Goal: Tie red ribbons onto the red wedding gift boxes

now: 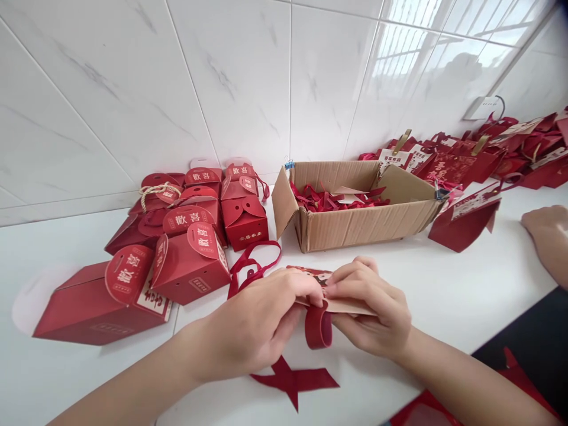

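My left hand (261, 316) is closed in a pinch on a dark red ribbon (318, 332), which hangs in a loop below the fingertips. Facing it, my right hand (377, 302) grips a small beige card (352, 306) between thumb and fingers; its upper side (313, 272) carries a red print. The fingertips of both hands meet where the ribbon joins the card, and they hide that spot. More ribbon curls behind my left hand, and crossed ribbon tails (295, 378) lie on the white table (231, 402) below it.
Red gift boxes (190, 269) crowd the left. A cardboard box (355, 228) of red ribbon pieces stands behind my hands. Red bags (470, 219) line the wall at right. Another person's hand (548, 234) rests at the right edge. A wall socket (481, 108) sits above.
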The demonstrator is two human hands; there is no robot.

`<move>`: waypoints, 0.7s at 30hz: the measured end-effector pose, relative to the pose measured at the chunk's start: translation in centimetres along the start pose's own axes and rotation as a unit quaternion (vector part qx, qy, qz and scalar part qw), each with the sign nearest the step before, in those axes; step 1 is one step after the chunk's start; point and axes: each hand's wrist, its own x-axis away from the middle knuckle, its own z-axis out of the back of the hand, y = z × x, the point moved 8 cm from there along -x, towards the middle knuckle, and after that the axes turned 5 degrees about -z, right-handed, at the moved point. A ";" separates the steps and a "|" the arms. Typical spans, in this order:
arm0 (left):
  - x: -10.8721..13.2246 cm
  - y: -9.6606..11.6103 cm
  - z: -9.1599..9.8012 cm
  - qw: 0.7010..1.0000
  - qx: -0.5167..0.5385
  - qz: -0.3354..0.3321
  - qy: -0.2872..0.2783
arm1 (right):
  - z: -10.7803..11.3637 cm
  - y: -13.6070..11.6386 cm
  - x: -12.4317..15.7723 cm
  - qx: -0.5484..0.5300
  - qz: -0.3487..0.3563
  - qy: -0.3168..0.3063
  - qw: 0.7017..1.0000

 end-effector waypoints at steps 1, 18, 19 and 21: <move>0.0 -0.1 -0.1 1.000 0.001 0.002 -0.003 | -0.1 0.1 0.0 0.002 -0.004 -0.007 1.000; 0.0 -0.2 -0.4 1.000 0.026 0.006 -0.003 | -0.3 0.2 0.3 -0.012 0.003 -0.016 1.000; 0.0 -0.3 -0.4 1.000 0.026 0.008 -0.003 | -0.4 0.2 0.4 -0.015 0.001 -0.015 1.000; 0.1 -0.4 -0.5 1.000 0.026 0.014 -0.006 | -0.4 0.1 0.4 -0.026 0.001 -0.016 1.000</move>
